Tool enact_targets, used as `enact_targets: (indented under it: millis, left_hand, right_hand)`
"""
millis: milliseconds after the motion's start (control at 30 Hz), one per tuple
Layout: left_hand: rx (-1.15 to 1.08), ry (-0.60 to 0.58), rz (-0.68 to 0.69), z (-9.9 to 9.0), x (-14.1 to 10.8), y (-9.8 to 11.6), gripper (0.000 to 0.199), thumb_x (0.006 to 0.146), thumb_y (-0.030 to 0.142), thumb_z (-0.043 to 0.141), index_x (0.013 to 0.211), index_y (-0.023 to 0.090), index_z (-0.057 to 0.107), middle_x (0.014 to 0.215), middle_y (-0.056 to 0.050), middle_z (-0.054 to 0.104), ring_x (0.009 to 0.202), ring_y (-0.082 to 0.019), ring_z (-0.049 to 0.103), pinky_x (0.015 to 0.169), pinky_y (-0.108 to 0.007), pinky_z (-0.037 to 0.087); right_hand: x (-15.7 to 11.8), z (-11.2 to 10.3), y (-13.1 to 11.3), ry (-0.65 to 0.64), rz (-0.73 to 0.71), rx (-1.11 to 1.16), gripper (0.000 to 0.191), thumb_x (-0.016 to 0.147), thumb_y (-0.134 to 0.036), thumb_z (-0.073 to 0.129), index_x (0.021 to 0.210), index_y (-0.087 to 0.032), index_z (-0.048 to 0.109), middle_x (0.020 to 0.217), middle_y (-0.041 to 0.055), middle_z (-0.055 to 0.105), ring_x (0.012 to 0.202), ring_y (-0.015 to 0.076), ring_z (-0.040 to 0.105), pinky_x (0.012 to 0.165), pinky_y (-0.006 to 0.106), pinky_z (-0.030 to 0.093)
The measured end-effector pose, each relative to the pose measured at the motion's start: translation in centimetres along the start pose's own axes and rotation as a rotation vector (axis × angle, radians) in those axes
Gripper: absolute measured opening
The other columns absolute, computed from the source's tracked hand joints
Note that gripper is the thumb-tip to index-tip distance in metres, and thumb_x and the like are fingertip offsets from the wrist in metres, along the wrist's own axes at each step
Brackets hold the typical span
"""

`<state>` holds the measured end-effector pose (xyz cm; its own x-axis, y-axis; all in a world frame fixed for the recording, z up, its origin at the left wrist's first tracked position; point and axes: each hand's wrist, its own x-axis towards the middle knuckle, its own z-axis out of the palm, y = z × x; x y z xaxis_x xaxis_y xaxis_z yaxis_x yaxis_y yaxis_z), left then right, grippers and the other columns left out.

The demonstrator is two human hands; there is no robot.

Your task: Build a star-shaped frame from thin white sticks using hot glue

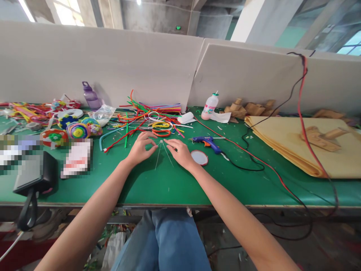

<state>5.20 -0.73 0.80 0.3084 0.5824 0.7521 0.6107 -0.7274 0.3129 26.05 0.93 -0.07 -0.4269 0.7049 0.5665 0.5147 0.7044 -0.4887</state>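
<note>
Thin pale strands lie on the green table between my hands, spreading toward me from a small whitish piece near my fingertips. My left hand is beside the strands on the left, its thumb and fingers apart with nothing between them. From the right, my right hand reaches the whitish piece with its fingertips; whether it grips the piece is too small to tell. Behind my hands are orange-handled scissors. Just right of my right hand sits a round white disc with a red rim.
A blue glue gun with a cable lies to the right. Colourful pipe cleaners and a pink-white bottle stand behind. Left are pompom flowers and a black power bank; far right, yellow paper under a red cord.
</note>
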Motion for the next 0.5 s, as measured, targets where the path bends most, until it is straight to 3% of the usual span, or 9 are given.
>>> enact_targets:
  millis: [200,500]
  left_hand:
    - [0.009,-0.005,0.0,-0.1,0.0,-0.1,0.01,0.08,0.024,0.06,0.072,0.02,0.063,0.099,-0.006,0.065,0.1,-0.022,0.057,0.092,-0.043,0.045]
    - [-0.009,-0.007,-0.006,0.0,0.0,-0.2,0.009,0.08,0.024,0.06,0.072,0.02,0.063,0.098,-0.006,0.065,0.099,-0.022,0.057,0.091,-0.042,0.045]
  right_hand:
    - [0.1,-0.2,-0.6,0.03,-0.055,0.023,0.039,0.089,-0.019,0.05,0.128,-0.025,0.054,0.125,0.0068,0.059,0.118,0.0194,0.051,0.103,0.042,0.041]
    - [0.1,-0.3,-1.3,-0.007,-0.083,0.067,0.034,0.089,-0.016,0.048,0.12,-0.024,0.058,0.122,0.0063,0.059,0.118,0.018,0.051,0.105,0.04,0.039]
